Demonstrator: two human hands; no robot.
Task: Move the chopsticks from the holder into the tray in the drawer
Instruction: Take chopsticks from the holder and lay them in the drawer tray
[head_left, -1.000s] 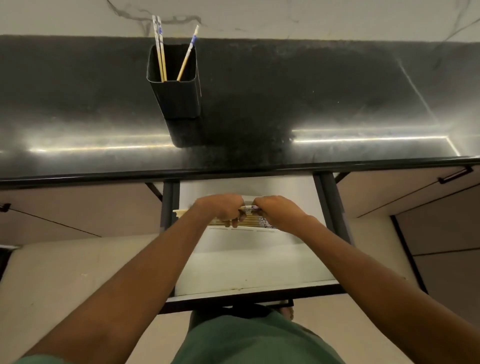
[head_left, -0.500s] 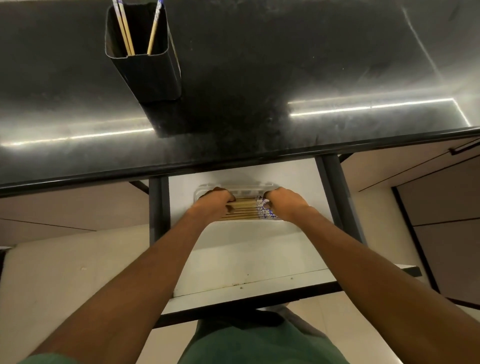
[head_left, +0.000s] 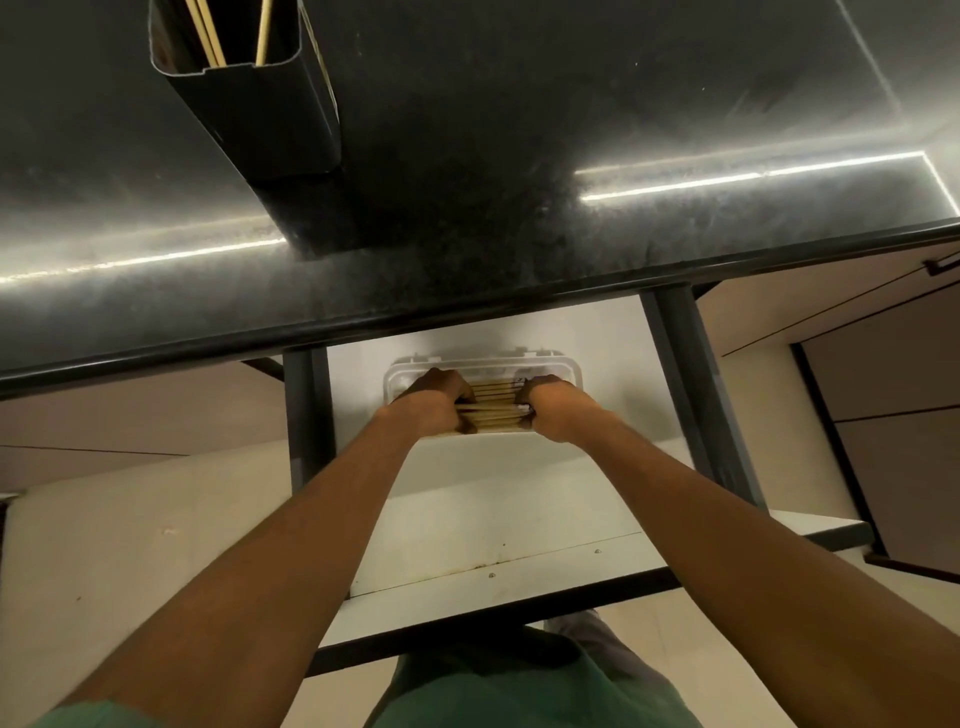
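View from a head camera, looking down along a person's two bare arms. Nearest, at the bottom edge, is a green shirt (head_left: 519, 696). Both forearms reach forward from it, over a white drawer (head_left: 493, 525) that is pulled open below a dark worktop. The drawer has a dark front edge and dark rails on each side.

Toward the back of the drawer, the two hands meet inside a white plastic tray (head_left: 483, 364) with rounded corners. The left hand (head_left: 434, 402) has its fingers curled around the left end of a bundle of pale wooden chopsticks (head_left: 491, 410). The right hand (head_left: 550, 410) is curled around the right end in the same way. The chopsticks lie side by side, running left to right across the tray, and only their middle part shows between the two fists. Whether they rest on the tray floor or are held just above it cannot be told.

Beyond the drawer, a glossy black counter (head_left: 545, 208) fills the upper half of the view, with bright strips of reflected light across it. At the top left stands a black rectangular holder (head_left: 270, 119), upright on the counter. A few other chopsticks (head_left: 210, 31) stand inside it, their tops cut off by the frame edge. Beige cabinet fronts show on either side of the drawer.
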